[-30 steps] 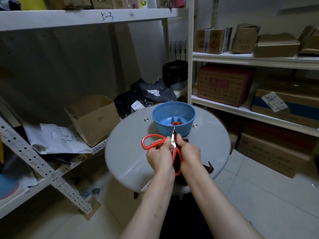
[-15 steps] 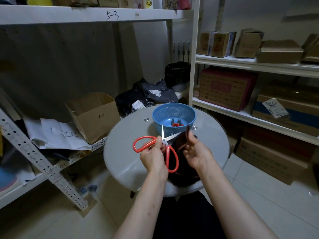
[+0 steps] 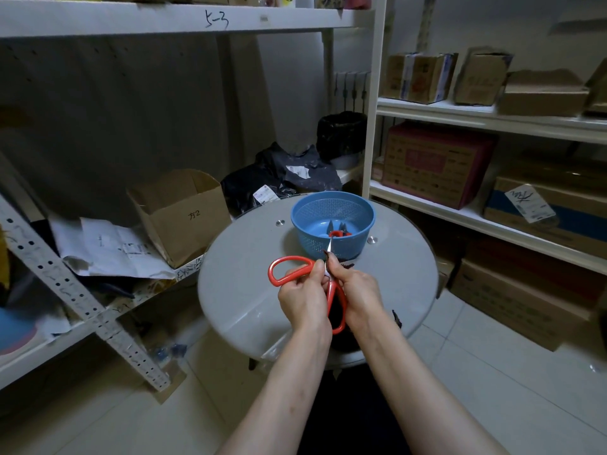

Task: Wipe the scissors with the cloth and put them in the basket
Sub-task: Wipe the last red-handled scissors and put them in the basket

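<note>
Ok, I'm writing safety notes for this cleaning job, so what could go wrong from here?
1. The right hand pinches the dark cloth around the blade of the red-handled scissors, which the left hand holds by the handles. Thin cloth or a slip could mean a cut finger.
2. The blade tip points at the blue plastic mesh basket, where another red-handled pair already lies. Dropping these in carelessly might snag the mesh or clash blades.

shelf edge [image 3: 184,19]: "5-3" | open cardboard box [image 3: 184,221]: "方2"
</note>
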